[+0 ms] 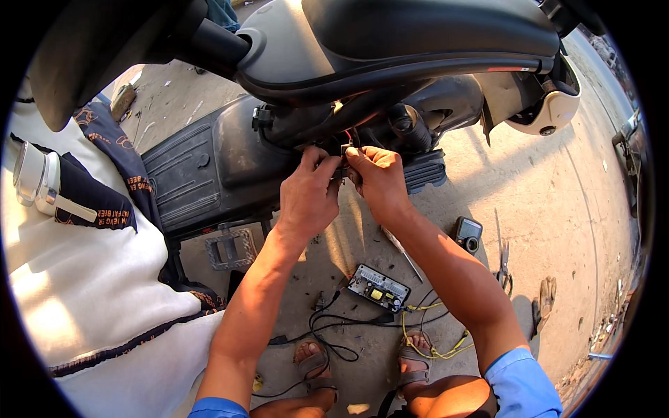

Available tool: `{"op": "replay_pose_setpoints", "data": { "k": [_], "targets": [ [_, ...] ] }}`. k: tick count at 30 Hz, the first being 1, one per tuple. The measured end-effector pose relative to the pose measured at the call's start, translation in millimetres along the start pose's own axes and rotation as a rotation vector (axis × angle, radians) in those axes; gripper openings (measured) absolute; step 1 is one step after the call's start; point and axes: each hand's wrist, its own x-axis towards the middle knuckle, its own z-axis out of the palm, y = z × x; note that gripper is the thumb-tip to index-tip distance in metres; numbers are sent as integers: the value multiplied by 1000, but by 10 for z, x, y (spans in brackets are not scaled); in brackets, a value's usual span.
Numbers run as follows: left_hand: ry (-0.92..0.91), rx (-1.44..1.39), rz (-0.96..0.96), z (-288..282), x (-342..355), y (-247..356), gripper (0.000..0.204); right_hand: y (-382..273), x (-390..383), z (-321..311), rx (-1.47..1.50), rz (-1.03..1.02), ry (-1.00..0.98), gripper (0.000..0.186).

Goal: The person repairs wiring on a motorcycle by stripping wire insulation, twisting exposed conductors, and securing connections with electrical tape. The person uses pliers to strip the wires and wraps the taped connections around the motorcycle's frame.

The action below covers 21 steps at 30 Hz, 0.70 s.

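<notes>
A black two-wheeler (195, 174) stands across the upper view. Below its seat (432, 31), both of my hands meet at a small dark connector (346, 150) with thin red and black wires (350, 134). My left hand (310, 191) is closed, its fingertips on the connector's left and lower side; the part they grip is partly hidden. My right hand (380, 181) pinches the connector from the right, thumb near its top. An open circuit board in a metal case (376, 285) lies on the ground below my hands, with black and yellow cables (327, 320) around it.
A small meter-like device (468, 235), pliers (503, 265), a long thin tool (401, 254) and gloves (545, 306) lie on the concrete. A white helmet (550, 111) hangs at the upper right. A pale blanket (83, 279) covers the left side beside a pedal (230, 247).
</notes>
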Motion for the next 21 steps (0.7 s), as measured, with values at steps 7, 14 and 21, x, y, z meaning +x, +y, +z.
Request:
{"op": "replay_pose_setpoints", "data": {
  "k": [7, 14, 21],
  "targets": [
    [19, 78, -42, 43, 37, 64, 32, -29, -40, 79, -14, -10, -29, 32],
    [120, 33, -45, 130, -46, 26, 33, -31, -24, 34, -16, 3, -26, 34],
    [262, -12, 111, 78, -81, -50, 25, 22, 3, 12, -9, 15, -45, 31]
  ]
}}
